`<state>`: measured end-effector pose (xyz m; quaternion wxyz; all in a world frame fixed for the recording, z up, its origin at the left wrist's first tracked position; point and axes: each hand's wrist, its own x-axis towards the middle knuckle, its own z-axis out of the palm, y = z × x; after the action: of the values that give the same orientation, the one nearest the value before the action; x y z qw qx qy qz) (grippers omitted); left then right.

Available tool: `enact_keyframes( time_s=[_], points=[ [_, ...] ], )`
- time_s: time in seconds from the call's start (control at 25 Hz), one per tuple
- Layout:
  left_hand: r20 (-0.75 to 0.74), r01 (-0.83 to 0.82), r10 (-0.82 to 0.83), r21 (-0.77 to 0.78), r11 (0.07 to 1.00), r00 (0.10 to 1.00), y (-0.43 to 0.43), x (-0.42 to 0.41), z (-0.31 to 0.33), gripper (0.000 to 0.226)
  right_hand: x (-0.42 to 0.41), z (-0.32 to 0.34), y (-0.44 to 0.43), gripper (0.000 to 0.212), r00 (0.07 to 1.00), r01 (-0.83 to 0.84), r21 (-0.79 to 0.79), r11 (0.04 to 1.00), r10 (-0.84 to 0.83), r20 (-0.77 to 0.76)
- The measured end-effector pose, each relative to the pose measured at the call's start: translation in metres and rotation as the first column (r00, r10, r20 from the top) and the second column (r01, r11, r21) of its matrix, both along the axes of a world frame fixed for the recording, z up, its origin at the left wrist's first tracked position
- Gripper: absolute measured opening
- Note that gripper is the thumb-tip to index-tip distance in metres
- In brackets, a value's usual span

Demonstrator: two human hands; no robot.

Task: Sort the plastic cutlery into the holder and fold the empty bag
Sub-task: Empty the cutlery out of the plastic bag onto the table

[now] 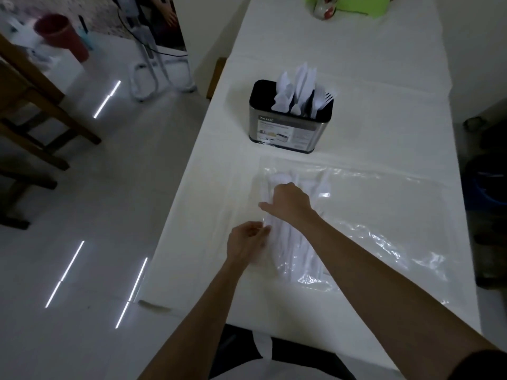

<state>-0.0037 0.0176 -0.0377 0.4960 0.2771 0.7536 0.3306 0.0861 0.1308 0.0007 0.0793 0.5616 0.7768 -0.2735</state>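
A clear plastic bag (384,215) lies flat on the white table (370,119), with several white plastic cutlery pieces (296,250) inside its left part. My left hand (247,242) pinches the bag's left edge. My right hand (288,201) reaches into the bag's opening, fingers curled among the cutlery; what they hold is hidden. Behind the bag stands a metal holder (288,130) with a black rim, with white knives, spoons and forks (301,91) upright in its compartments.
The table's left edge drops to a glossy floor (96,215). A wooden chair (33,111) stands at far left. A green object (356,6) and a small round item (323,9) sit at the table's far end. A wall runs along the right.
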Motion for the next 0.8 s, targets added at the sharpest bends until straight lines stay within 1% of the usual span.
enact_keyframes(
  time_s=[0.08,0.16,0.28,0.4,0.48,0.56,0.68,0.8],
  points=[
    [-0.031,0.014,-0.014,0.000,1.000,0.999,-0.001,0.000,-0.003,0.028,0.000,0.000,-0.001,0.034,1.000,-0.001,0.000,1.000,0.001,0.021],
    [-0.070,0.043,-0.041,0.019,0.999,0.997,-0.001,0.000,-0.002,0.026,0.002,0.002,-0.004,0.039,1.000,0.009,0.015,1.000,-0.009,0.015],
    [-0.044,0.034,-0.032,0.062,0.997,0.999,-0.001,-0.001,0.000,0.020,0.014,0.009,-0.010,0.043,0.999,0.025,0.020,0.999,-0.026,0.026],
    [-0.064,0.044,-0.041,0.059,0.997,0.997,0.001,-0.001,0.002,0.025,0.031,0.019,-0.012,0.038,0.999,0.032,-0.043,0.999,-0.031,0.039],
    [-0.051,0.033,-0.030,0.050,0.998,0.998,0.002,-0.001,0.001,0.020,0.041,0.027,-0.012,0.036,0.999,0.038,-0.073,0.997,-0.036,0.029],
    [-0.084,0.039,-0.037,0.029,0.999,0.996,0.003,0.000,-0.001,0.011,0.047,0.035,-0.014,0.038,0.999,0.032,-0.029,0.999,-0.031,0.037],
    [-0.161,0.064,-0.061,0.016,0.998,0.985,0.004,0.001,-0.005,0.014,0.055,0.047,-0.020,0.041,0.997,-0.024,0.075,0.997,0.018,0.077],
    [-0.195,0.099,-0.090,0.037,0.994,0.977,0.004,0.002,-0.001,0.016,0.065,0.058,-0.022,0.042,0.990,-0.098,0.126,0.987,0.085,0.109]
  ],
)
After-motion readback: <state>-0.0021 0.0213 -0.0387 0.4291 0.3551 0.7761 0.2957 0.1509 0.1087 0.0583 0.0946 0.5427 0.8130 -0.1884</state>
